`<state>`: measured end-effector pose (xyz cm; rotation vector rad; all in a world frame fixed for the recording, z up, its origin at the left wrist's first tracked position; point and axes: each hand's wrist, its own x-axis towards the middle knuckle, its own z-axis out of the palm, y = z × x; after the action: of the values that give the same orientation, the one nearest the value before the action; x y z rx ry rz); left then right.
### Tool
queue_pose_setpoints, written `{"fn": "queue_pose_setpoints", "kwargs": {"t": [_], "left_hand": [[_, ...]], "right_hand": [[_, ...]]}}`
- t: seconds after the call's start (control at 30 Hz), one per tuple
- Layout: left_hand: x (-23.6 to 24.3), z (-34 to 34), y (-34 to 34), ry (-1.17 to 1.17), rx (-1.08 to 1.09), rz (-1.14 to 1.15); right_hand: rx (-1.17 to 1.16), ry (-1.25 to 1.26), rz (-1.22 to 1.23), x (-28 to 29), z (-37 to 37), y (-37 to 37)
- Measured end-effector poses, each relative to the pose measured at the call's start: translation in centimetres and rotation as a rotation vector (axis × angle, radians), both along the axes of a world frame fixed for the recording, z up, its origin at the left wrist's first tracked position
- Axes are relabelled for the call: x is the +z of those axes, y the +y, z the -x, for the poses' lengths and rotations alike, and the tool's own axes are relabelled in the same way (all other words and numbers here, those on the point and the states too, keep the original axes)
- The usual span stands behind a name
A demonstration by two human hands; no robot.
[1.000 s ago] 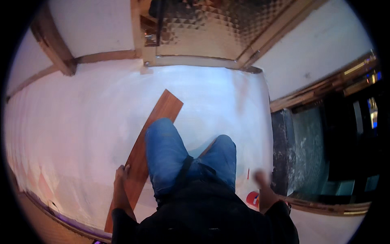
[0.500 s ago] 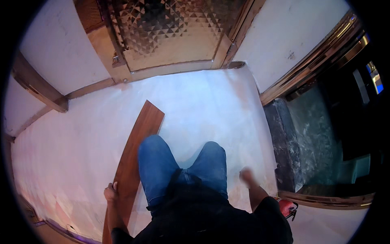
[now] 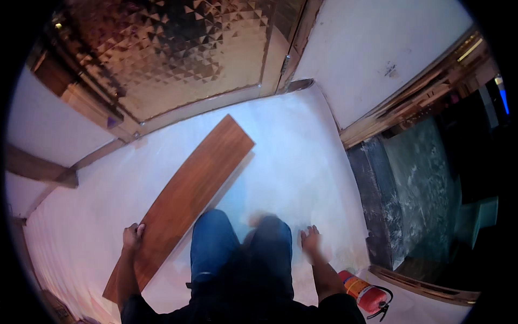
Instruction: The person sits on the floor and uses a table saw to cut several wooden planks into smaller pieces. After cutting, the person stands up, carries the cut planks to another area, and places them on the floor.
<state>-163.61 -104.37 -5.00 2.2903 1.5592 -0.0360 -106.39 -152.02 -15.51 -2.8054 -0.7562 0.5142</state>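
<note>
The left hand (image 3: 133, 237) grips the left edge of a long brown plank (image 3: 186, 197), fingers curled over it. The plank lies slantwise on the white floor sheet (image 3: 302, 146), its far end toward the patterned door (image 3: 172, 48). The right hand (image 3: 310, 240) is open and blurred, beside the right knee, holding nothing. A red extinguisher (image 3: 364, 291) lies near the sheet's right edge.

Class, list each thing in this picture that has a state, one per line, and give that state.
Wooden plank: lying flat on the floor, long edge gripped near its close end.
Left hand: closed on the plank's edge.
Right hand: empty, fingers spread, blurred.
Patterned door: shut.
Fire extinguisher: lying on its side on the floor.
</note>
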Motion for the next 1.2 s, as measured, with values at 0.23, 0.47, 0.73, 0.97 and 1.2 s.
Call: {"fn": "queue_pose_setpoints", "kwargs": {"t": [0.23,0.47,0.73,0.97,1.2], "left_hand": [[-6.3,-23.1,13.4,-0.134,-0.245,0.274],[-11.8,-41.9,24.1,-0.153,-0.405,0.361],[-20.4,-54.4,30.9,-0.223,-0.429,0.416],[-21.2,-58.2,33.8,-0.044,-0.415,0.380],[-19.6,-57.5,30.8,-0.219,-0.266,0.012]], "right_hand": [[0.041,-0.203,0.046,-5.6,-9.1,8.7],[-0.041,-0.288,-0.123,-7.9,-20.6,29.9],[-0.142,-0.448,0.035,-13.4,-24.6,39.3],[-0.125,-0.414,0.033,-13.2,-25.2,39.6],[-0.063,-0.469,0.003,-13.7,-25.3,40.0]]}}
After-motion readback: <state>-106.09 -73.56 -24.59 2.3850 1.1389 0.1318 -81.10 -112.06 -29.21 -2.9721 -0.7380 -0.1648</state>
